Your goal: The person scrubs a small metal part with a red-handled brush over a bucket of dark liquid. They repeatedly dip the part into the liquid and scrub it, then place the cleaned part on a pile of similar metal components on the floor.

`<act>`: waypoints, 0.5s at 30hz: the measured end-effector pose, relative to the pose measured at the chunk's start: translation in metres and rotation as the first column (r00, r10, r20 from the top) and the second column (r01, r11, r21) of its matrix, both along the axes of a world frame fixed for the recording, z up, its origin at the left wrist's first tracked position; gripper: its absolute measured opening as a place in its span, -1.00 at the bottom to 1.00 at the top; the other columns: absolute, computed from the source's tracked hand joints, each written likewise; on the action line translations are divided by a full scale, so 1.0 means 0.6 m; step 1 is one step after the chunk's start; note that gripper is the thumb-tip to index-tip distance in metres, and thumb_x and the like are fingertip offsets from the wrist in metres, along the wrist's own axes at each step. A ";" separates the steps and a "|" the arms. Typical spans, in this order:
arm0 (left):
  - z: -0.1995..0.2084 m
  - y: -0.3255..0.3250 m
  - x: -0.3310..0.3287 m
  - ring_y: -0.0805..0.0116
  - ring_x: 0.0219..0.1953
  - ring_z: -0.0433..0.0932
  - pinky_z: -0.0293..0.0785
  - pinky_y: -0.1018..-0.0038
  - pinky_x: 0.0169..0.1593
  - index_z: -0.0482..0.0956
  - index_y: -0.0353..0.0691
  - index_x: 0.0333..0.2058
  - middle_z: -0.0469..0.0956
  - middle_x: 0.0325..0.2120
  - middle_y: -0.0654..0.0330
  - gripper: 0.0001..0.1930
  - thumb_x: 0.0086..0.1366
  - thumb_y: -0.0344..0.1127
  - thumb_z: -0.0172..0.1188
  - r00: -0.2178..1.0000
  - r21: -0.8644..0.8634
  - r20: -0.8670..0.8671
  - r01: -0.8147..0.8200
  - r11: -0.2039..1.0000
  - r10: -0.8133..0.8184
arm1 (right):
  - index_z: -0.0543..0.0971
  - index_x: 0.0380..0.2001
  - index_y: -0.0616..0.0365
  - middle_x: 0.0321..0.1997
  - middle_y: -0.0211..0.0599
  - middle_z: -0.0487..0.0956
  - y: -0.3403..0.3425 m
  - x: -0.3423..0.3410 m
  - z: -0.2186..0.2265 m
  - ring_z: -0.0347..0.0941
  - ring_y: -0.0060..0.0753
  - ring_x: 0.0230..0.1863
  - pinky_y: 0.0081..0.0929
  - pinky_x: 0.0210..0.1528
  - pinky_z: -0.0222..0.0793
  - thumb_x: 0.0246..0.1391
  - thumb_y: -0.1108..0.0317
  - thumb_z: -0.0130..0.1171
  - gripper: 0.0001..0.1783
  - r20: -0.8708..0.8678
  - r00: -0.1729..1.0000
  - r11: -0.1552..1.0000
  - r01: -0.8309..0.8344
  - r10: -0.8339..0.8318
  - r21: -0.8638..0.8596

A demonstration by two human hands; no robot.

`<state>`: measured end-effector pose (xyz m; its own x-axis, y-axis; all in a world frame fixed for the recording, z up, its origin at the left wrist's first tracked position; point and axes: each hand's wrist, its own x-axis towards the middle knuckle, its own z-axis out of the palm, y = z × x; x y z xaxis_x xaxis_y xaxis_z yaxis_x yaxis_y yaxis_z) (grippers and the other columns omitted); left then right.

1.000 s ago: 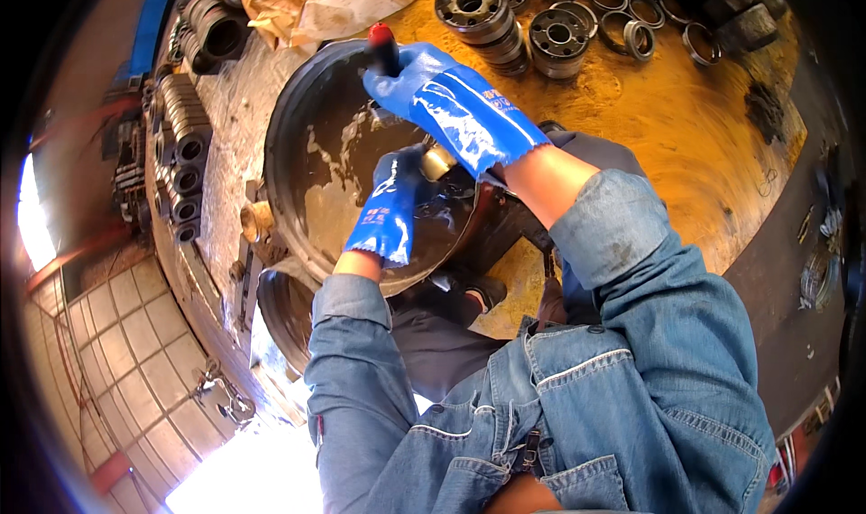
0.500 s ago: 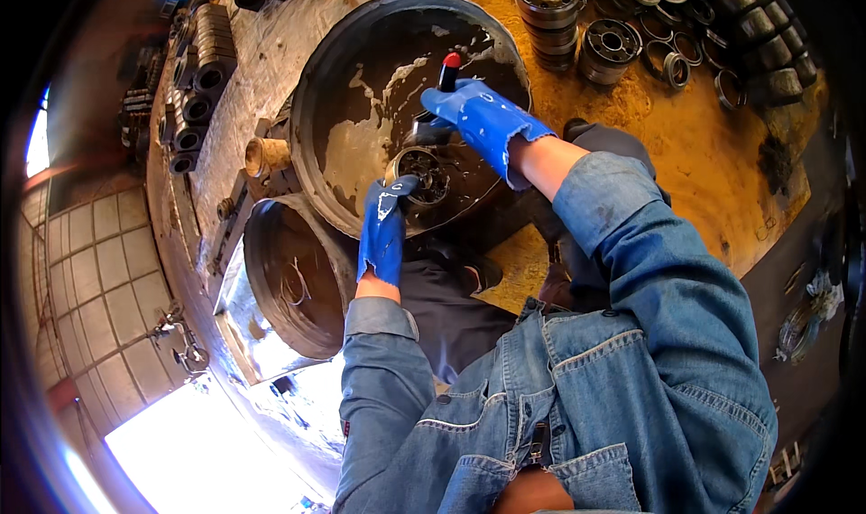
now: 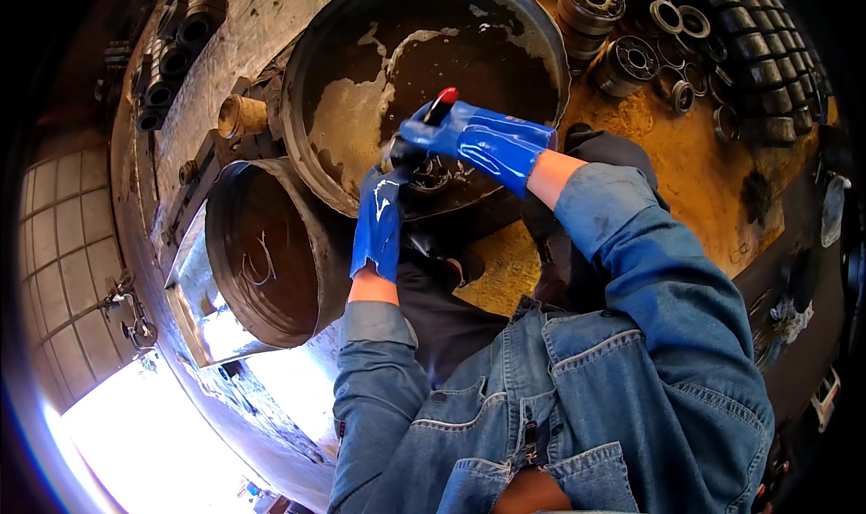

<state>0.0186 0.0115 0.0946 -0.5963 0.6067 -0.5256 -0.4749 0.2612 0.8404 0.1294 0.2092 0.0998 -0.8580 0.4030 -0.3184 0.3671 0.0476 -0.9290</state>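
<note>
My right hand [image 3: 483, 142], in a blue rubber glove, is closed round a brush [image 3: 442, 106] with a black handle and a red end. My left hand [image 3: 379, 218], gloved the same way, grips a round metal bearing-like part [image 3: 433, 177] at its near left side. The brush's working end is at the part, mostly hidden by my right hand. Both hands are over the near side of a large round basin [image 3: 296, 144]. Dark liquid with pale foam patches lies in the basin.
A second drum [image 3: 316, 216] with a loop of wire inside stands at the near left. A wooden or rusty cylinder [image 3: 242, 115] sits beside the basin. Stacked flanged parts [image 3: 591, 9], loose metal rings [image 3: 693, 22] and rows of dark cylinders [image 3: 753, 50] fill the far right.
My right hand has moved left and nearer with the brush, which now tilts over the metal part. My left hand keeps its grip on the part. The whole view has shifted slightly.
</note>
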 end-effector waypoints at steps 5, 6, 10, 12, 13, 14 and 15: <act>-0.009 0.032 -0.014 0.31 -0.21 0.69 0.61 0.42 -0.06 0.65 -0.41 -0.05 0.71 -0.21 0.07 -0.53 0.09 -0.29 0.48 0.999 0.050 0.033 0.036 0.998 -0.037 | 0.70 -0.06 0.16 -0.16 0.02 0.73 0.019 0.020 -0.057 0.69 0.00 -0.09 -0.24 0.04 0.58 0.29 -0.08 0.20 -0.50 0.216 0.974 0.916 -0.030 -0.062 0.401; -0.011 0.030 -0.017 0.31 -0.21 0.69 0.61 0.43 -0.06 0.65 -0.41 -0.05 0.71 -0.21 0.07 -0.54 0.09 -0.30 0.48 0.999 0.049 0.038 0.029 0.998 -0.031 | 0.70 -0.07 0.17 -0.16 0.04 0.73 0.024 0.026 -0.067 0.69 0.04 -0.11 -0.22 0.01 0.59 0.27 -0.08 0.19 -0.49 0.255 0.966 0.686 -0.207 0.032 0.697; -0.015 0.009 -0.016 0.32 -0.21 0.69 0.61 0.44 -0.06 0.65 -0.41 -0.05 0.71 -0.21 0.08 -0.54 0.10 -0.31 0.48 0.998 0.053 0.061 -0.006 0.999 0.003 | 0.68 -0.08 0.16 -0.17 0.06 0.72 0.031 0.024 -0.008 0.68 0.00 -0.10 -0.18 0.03 0.57 0.24 -0.21 0.18 -0.40 0.377 0.900 0.968 0.151 -0.218 0.200; -0.013 -0.008 -0.012 0.32 -0.21 0.69 0.61 0.44 -0.06 0.65 -0.41 -0.04 0.71 -0.21 0.08 -0.55 0.10 -0.32 0.47 0.998 0.034 0.061 -0.026 0.999 0.024 | 0.69 -0.09 0.16 -0.18 0.03 0.73 0.024 0.020 0.012 0.68 -0.03 -0.08 -0.19 0.04 0.56 0.26 -0.18 0.18 -0.43 0.358 0.915 0.979 0.137 -0.184 0.154; -0.008 -0.004 -0.009 0.32 -0.21 0.69 0.60 0.44 -0.06 0.64 -0.41 -0.04 0.71 -0.21 0.08 -0.55 0.11 -0.32 0.46 0.998 0.025 0.062 -0.021 0.999 0.020 | 0.69 -0.15 0.14 -0.12 0.04 0.71 0.030 0.010 -0.004 0.63 0.06 -0.16 -0.17 0.01 0.53 0.24 -0.14 0.22 -0.49 0.081 0.997 0.959 -0.031 0.009 0.281; -0.003 0.002 -0.009 0.32 -0.20 0.69 0.60 0.44 -0.05 0.64 -0.41 -0.04 0.71 -0.21 0.08 -0.56 0.11 -0.33 0.46 0.998 0.024 0.066 -0.012 1.000 0.010 | 0.67 -0.22 0.08 -0.17 -0.06 0.69 0.032 -0.008 -0.021 0.62 -0.08 -0.19 -0.22 -0.02 0.50 0.23 -0.13 0.25 -0.54 0.120 0.992 0.999 0.026 -0.032 0.044; -0.001 -0.004 -0.011 0.31 -0.20 0.69 0.60 0.44 -0.05 0.64 -0.42 -0.04 0.71 -0.21 0.08 -0.56 0.12 -0.33 0.46 0.998 0.017 0.063 -0.018 1.000 0.017 | 0.66 -0.24 0.07 -0.21 -0.11 0.68 0.013 -0.020 -0.020 0.61 -0.18 -0.18 -0.23 -0.04 0.48 0.23 -0.10 0.26 -0.58 0.001 0.999 0.999 0.042 -0.042 -0.028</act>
<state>0.0120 0.0088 0.0941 -0.5732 0.6058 -0.5519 -0.5312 0.2381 0.8131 0.1172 0.2168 0.0880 -0.8406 0.4291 -0.3304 0.3685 0.0060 -0.9296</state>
